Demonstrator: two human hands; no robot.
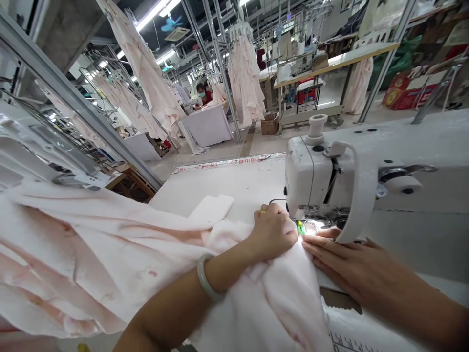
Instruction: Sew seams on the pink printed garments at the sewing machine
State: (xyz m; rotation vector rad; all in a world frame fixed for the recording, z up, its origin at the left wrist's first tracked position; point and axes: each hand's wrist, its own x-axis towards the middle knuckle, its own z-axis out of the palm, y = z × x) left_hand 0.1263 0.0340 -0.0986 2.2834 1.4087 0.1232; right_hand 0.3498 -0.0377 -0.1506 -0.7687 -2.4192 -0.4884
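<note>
A large piece of pale pink fleecy fabric (110,254) spreads across the left and front of the view and runs under the sewing machine head. My left hand (273,232) grips a bunched fold of it just left of the lit needle area (309,226). It wears a pale jade bangle (205,277) and a gold ring. My right hand (340,256) lies flat on the fabric, right up against the front of the white industrial sewing machine (315,181). The presser foot is mostly hidden by the fabric and the glare.
The machine stands on a white sewing table (234,186) with a printed strip along its far edge. Another white machine (36,151) sits at the left. Pink garments (245,78) hang from rails ahead, and a masked co-worker (201,93) sits at a distant white table.
</note>
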